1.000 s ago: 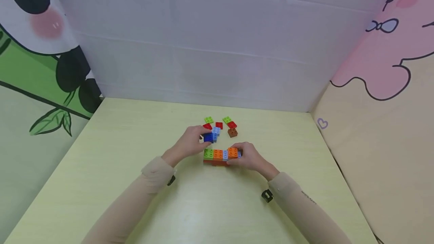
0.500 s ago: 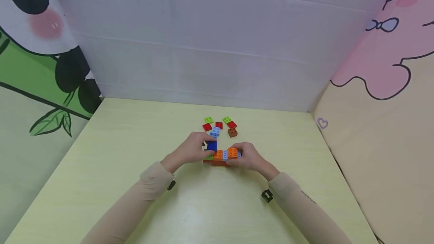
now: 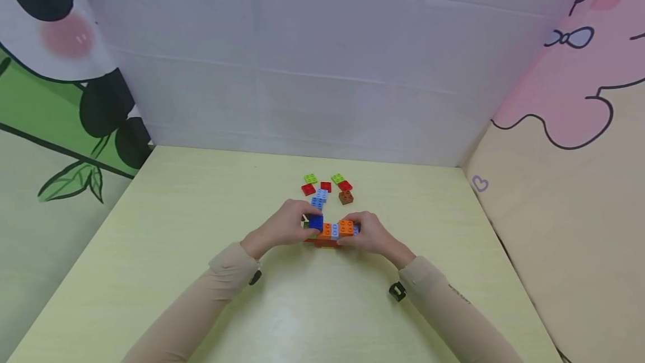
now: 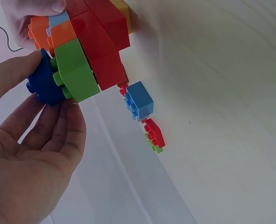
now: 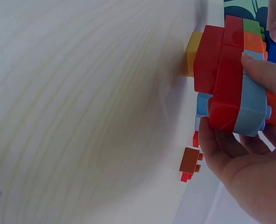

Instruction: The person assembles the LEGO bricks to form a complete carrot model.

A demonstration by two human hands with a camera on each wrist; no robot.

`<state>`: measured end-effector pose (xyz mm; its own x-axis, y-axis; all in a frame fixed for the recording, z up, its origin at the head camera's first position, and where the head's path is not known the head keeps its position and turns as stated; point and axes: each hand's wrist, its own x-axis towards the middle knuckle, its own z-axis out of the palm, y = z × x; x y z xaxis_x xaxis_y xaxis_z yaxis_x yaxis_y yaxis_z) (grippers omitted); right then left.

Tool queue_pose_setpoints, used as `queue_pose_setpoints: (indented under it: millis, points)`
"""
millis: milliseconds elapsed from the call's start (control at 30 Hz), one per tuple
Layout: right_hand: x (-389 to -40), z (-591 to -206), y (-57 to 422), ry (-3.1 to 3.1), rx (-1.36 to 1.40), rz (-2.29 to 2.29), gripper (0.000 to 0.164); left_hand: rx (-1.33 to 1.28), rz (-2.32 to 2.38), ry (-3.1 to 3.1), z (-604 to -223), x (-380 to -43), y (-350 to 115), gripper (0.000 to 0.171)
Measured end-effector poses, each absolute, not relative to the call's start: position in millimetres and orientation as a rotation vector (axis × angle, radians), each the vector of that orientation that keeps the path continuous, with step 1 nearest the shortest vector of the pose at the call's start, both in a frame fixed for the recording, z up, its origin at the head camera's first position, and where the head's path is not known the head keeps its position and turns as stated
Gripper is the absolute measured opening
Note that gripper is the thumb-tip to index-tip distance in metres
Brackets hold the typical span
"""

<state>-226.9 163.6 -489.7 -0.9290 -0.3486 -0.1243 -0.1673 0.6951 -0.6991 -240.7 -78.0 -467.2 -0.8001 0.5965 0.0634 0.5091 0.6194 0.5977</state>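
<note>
My left hand (image 3: 284,224) pinches a dark blue brick (image 3: 315,223) between thumb and fingers. In the left wrist view that brick (image 4: 45,84) is right at the studs of a green brick (image 4: 77,72), which forms the left end of a built block of bricks. Beneath lie long red bricks (image 5: 229,84), with a yellow brick (image 5: 193,53) at the bottom. The upper row also has orange and light blue bricks (image 5: 251,105). My right hand (image 3: 370,234) grips the block's right end, thumb on the near side and fingers behind, beside a raised orange brick (image 3: 346,227).
Behind the block, loose bricks lie on the pale table (image 3: 201,307): blue ones (image 3: 317,203), a brown one (image 3: 345,198), flat red ones (image 3: 308,189) and light green ones (image 3: 310,178). A white cloth wall (image 3: 322,99) stands at the table's back, with printed panels at both sides.
My left hand has brought the dark blue brick from beside the loose blue bricks toward me, onto the block's left end, and lowered it slightly. My right hand has kept its hold.
</note>
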Motion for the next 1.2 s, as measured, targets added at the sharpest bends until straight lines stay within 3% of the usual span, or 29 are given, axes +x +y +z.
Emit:
queue_pose_setpoints:
  millis: [1200]
  points:
    - [-225, -489, 165, 2.657, -0.427, -1.080, 0.043, 0.771, 1.086, 2.562, -478, -242, -73, 0.035]
